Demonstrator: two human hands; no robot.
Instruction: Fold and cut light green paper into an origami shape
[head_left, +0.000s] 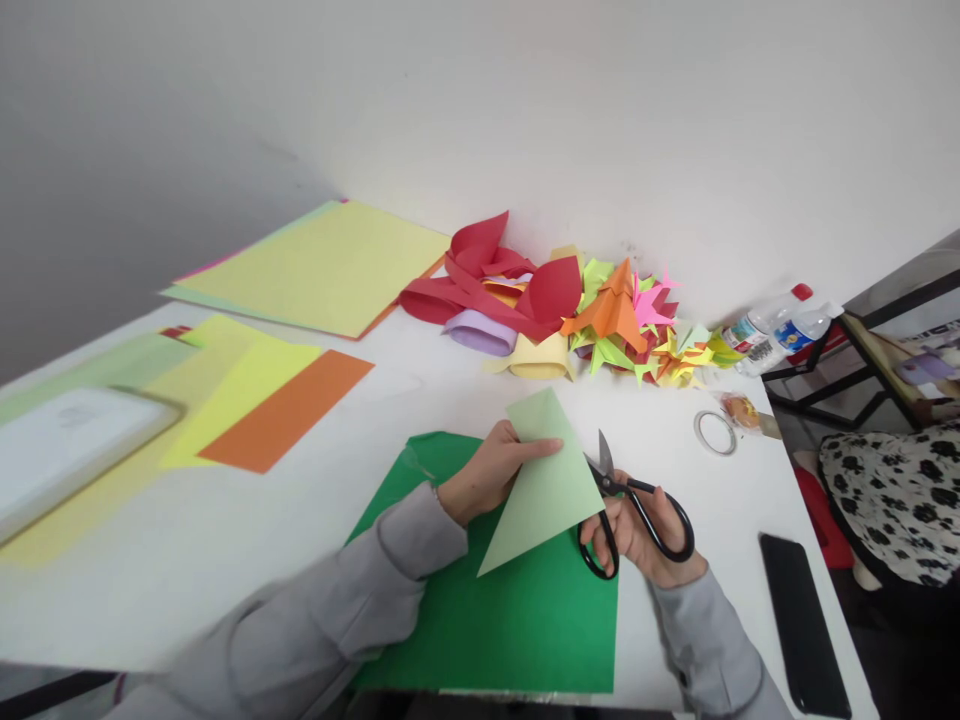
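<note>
My left hand (491, 470) pinches a folded sheet of pale green paper (544, 495), thumb on top and the fingers behind it. The paper is held up as a slanted, pointed shape. My right hand (649, 535) has its fingers through the black handles of a pair of scissors (611, 485). Their blades are spread apart at the paper's right edge, one of them partly hidden behind it. Beneath both lies a large green sheet (510, 625) on the white table.
Coloured sheets (315, 270) lie at the back left, an orange strip (289, 410) and a white box (79, 450) nearer. Paper crowns (487, 290), folded stars (615, 310) and bottles (795, 325) line the wall. A tape roll (715, 433) and phone (804, 625) are at right.
</note>
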